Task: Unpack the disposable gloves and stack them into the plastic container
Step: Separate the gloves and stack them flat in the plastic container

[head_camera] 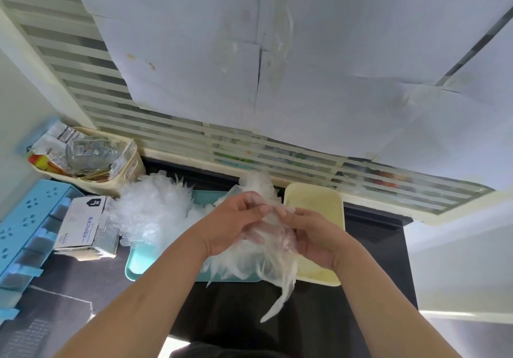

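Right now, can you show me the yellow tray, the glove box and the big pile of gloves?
yellow tray [312, 199], head view, bare far end.
glove box [79, 225], head view, printed top face.
pile of gloves [151, 213], head view, middle of the heap.

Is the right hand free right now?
No, the right hand and the left hand both grip the bundle of clear gloves over the teal tray.
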Demonstrator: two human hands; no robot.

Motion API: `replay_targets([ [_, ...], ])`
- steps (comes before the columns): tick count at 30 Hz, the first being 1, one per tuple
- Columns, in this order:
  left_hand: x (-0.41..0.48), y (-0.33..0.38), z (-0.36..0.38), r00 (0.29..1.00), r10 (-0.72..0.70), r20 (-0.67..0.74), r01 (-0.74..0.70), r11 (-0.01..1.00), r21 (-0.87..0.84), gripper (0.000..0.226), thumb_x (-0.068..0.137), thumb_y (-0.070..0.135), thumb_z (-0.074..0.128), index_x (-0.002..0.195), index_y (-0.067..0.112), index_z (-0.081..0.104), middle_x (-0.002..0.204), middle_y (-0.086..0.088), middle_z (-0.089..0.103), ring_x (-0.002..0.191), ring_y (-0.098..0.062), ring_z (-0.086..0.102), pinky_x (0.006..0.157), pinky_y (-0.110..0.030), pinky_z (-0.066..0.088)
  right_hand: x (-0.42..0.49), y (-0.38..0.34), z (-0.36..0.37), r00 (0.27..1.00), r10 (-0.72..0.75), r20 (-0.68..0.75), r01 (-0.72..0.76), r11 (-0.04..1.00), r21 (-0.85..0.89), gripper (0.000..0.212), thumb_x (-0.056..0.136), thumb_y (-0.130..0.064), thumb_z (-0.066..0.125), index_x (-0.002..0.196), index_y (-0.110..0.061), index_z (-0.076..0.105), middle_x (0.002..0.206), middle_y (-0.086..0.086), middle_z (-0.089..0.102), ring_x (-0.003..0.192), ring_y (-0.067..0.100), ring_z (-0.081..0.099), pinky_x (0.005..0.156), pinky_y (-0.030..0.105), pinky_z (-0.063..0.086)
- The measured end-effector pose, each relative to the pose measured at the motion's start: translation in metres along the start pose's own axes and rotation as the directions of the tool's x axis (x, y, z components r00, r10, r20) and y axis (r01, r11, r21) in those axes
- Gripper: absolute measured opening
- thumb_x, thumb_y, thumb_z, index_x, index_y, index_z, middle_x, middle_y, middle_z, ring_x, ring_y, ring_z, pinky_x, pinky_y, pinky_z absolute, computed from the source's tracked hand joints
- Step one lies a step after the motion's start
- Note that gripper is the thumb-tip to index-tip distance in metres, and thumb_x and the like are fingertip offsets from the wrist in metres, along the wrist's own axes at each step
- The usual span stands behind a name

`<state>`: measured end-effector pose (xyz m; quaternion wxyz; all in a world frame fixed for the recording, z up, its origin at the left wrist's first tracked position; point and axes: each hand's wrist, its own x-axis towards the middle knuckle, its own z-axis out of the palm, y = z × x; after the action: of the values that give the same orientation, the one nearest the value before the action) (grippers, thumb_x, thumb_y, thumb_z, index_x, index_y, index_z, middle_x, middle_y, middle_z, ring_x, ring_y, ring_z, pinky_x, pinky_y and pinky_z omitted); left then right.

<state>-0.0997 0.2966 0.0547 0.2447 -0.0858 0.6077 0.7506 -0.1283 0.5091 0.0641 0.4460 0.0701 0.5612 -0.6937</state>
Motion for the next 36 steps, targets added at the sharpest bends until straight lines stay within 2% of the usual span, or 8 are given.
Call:
replay_targets([
  [3,0.01,-0.002,0.009,0.967,0.023,-0.255,0.046,0.965,0.26,0.016,0.1,0.029,0.068,0.105,0.015,0.07,0.104,-0.007,0.076,0.09,-0.027,0.077,0.068,-0.035,0.059,-0.001,0.003,-0.01,0.982,-0.042,-0.184,0.065,0.991,0.12,0.028,0.092,-0.012,0.078,0.117,-0.002,0.075,0.094,0.01,0.074,0.074,0.017,0.07,0.071,0.033,0.059],
  [7,0.028,-0.016,0.01,0.762,0.231,-0.605,0.104,0.879,0.466,0.019,0.095,0.04,0.069,0.103,0.023,0.064,0.1,0.006,0.068,0.086,-0.015,0.071,0.069,-0.031,0.057,-0.001,0.002,-0.03,0.911,-0.11,-0.398,0.103,0.994,-0.039,0.019,0.088,-0.014,0.085,0.103,-0.007,0.077,0.08,0.003,0.068,0.069,0.015,0.063,0.067,0.031,0.058],
  [12,0.057,-0.049,0.015,0.767,0.133,-0.628,0.39,0.68,0.621,0.061,0.081,0.057,0.076,0.126,0.026,0.049,0.117,0.009,0.057,0.101,-0.015,0.06,0.079,-0.03,0.045,-0.011,0.001,-0.047,0.918,-0.176,-0.356,0.115,0.975,-0.188,0.022,0.083,-0.006,0.086,0.101,0.0,0.074,0.099,0.018,0.076,0.092,0.031,0.075,0.076,0.038,0.061],
  [15,0.063,-0.059,0.016,0.746,0.13,-0.653,0.433,0.65,0.624,0.031,0.091,0.045,0.07,0.108,0.026,0.051,0.107,0.007,0.063,0.093,-0.017,0.062,0.081,-0.032,0.051,-0.016,0.006,-0.052,0.914,-0.184,-0.361,0.092,0.962,-0.257,0.019,0.083,-0.003,0.085,0.1,-0.002,0.075,0.096,0.017,0.079,0.085,0.032,0.075,0.078,0.041,0.063],
  [21,0.046,-0.053,0.009,0.73,0.314,-0.608,0.281,0.673,0.684,0.027,0.106,0.026,0.05,0.08,0.029,0.057,0.072,0.011,0.059,0.07,-0.013,0.059,0.066,-0.026,0.048,-0.026,0.007,-0.057,0.918,-0.214,-0.333,0.095,0.936,-0.34,0.008,0.095,-0.008,0.076,0.104,-0.009,0.076,0.09,0.01,0.081,0.077,0.029,0.074,0.075,0.039,0.061],
  [27,0.022,-0.028,-0.007,0.798,0.264,-0.541,0.207,0.723,0.659,0.031,0.11,0.03,0.039,0.112,0.024,0.069,0.097,0.007,0.072,0.089,-0.016,0.066,0.082,-0.032,0.055,-0.021,-0.005,-0.032,0.935,-0.245,-0.254,0.104,0.878,-0.466,0.013,0.1,-0.019,0.072,0.097,-0.009,0.079,0.09,0.007,0.081,0.084,0.028,0.078,0.081,0.039,0.063],
  [29,0.014,-0.016,-0.008,0.791,0.261,-0.554,0.16,0.785,0.598,0.035,0.109,0.041,0.039,0.101,0.025,0.069,0.087,0.012,0.068,0.079,-0.011,0.063,0.078,-0.029,0.051,-0.02,-0.008,-0.025,0.946,-0.245,-0.213,0.105,0.851,-0.514,0.014,0.098,-0.015,0.073,0.092,-0.004,0.079,0.09,0.012,0.08,0.079,0.022,0.074,0.073,0.031,0.059],
  [36,-0.012,0.014,-0.014,0.574,0.471,-0.669,-0.019,0.825,0.565,0.024,0.096,0.03,0.068,0.076,0.017,0.07,0.071,-0.002,0.066,0.07,-0.019,0.061,0.069,-0.035,0.055,-0.022,-0.024,-0.004,0.948,-0.291,-0.128,0.153,0.772,-0.617,0.01,0.097,-0.025,0.078,0.09,-0.019,0.082,0.091,0.002,0.079,0.087,0.022,0.071,0.086,0.035,0.059],
])
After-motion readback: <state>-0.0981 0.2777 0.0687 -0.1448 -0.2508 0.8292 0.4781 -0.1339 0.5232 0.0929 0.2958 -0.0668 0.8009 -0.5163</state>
